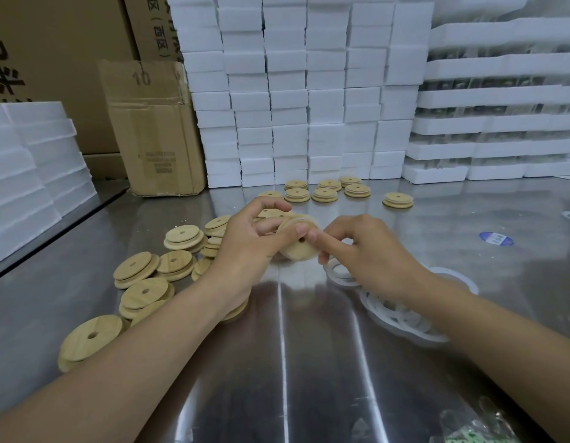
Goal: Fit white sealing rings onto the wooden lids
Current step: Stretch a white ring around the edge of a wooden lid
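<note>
Wooden lid (299, 247) is held on edge, pinched by fingers of left hand (247, 251); right hand (373, 254) index is pressed on from 3 o'clock, nothing gripped.

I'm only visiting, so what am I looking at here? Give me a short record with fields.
Surface: shiny metal table
Left hand: grips one wooden lid
Right hand: forefinger touches that lid's edge
Loose lids: heap on the left, each with a centre hole
Far lids: small group near the foam
White rings: pile beside the right wrist
Background: stacked foam blocks, cardboard box
</note>
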Available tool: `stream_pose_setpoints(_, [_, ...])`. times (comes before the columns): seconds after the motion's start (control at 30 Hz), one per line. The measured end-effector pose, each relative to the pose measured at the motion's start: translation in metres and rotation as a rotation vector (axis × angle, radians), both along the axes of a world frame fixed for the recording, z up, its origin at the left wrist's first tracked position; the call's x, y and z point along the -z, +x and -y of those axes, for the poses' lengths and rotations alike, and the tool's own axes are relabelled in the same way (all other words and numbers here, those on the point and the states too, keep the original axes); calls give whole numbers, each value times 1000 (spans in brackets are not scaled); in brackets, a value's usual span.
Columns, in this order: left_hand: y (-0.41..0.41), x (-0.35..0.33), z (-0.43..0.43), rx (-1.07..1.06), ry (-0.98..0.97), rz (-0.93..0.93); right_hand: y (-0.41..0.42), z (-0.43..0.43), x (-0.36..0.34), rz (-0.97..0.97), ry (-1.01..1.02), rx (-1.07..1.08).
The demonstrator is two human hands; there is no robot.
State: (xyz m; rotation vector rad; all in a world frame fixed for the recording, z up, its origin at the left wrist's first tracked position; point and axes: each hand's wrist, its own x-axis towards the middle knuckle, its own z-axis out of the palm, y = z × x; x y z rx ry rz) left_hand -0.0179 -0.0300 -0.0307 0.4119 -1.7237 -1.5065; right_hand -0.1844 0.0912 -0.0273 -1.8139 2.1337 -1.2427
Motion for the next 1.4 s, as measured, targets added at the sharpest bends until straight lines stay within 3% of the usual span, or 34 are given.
stream_pose_setpoints(0.13, [2,-1,2,0,71,-24,2,0,-3,229,-3,-80])
stream_pose_setpoints(0.3, [2,-2,5,11,170,-60,-2,-2,-13,258,12,-128])
stream_pose_setpoints(0.47, [1,-3,3,38,204,-70,-4,-4,-18,542,29,-151])
stream_pose_setpoints(0.73, [1,-3,6,37,233,-64,3,-3,-20,634,-109,-49])
stream_pose_setpoints(1.1, [-2,-1,3,26,191,-16,5,0,-14,505,71,-105])
stream_pose_setpoints(1.27, [-3,-2,2,-15,223,-20,-53,-9,-22,473,51,194])
stream_pose_setpoints(1.4, [-2,-3,1,-28,238,0,-99,-20,-12,307,274,434])
